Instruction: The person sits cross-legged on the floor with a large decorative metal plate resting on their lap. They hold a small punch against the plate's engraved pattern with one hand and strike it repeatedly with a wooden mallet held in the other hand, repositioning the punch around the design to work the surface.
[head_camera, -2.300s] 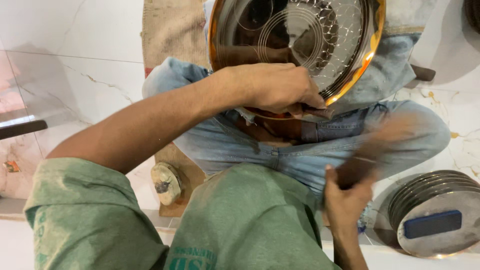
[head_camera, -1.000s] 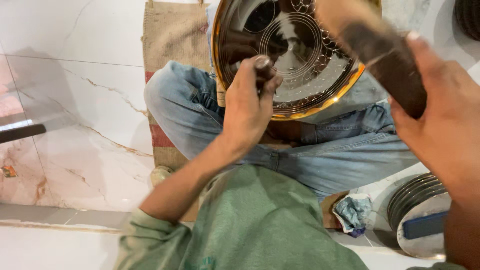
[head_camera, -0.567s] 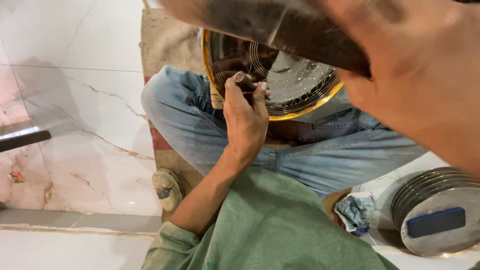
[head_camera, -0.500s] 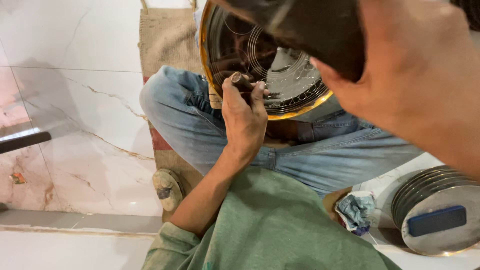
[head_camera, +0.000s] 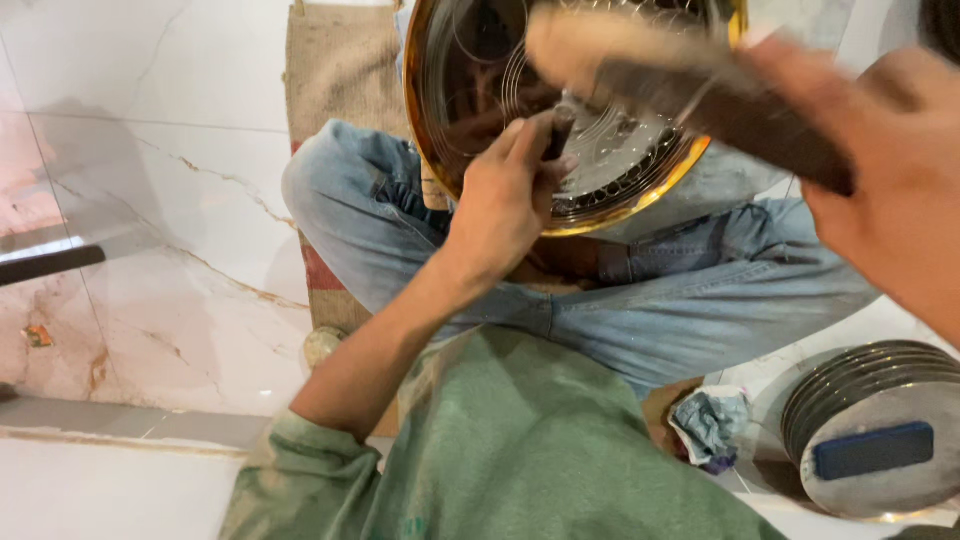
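Observation:
A round engraved metal plate (head_camera: 470, 90) with a golden rim rests on my crossed legs in blue jeans. My left hand (head_camera: 505, 200) holds a small dark punch-like tool (head_camera: 560, 130) upright against the plate's inner face. My right hand (head_camera: 890, 190) is raised close to the camera at the right, gripping a dark wooden hammer (head_camera: 700, 95) whose blurred head hangs above the tool and plate.
A stack of round metal plates (head_camera: 870, 400) with a blue block (head_camera: 872, 450) on top lies at the lower right. A crumpled cloth (head_camera: 712, 425) is beside it. A burlap mat (head_camera: 340, 60) lies under me on the marble floor (head_camera: 150, 250).
My right hand has swung the hammer down and away from the camera toward the tool. My left hand stays on the tool at the plate.

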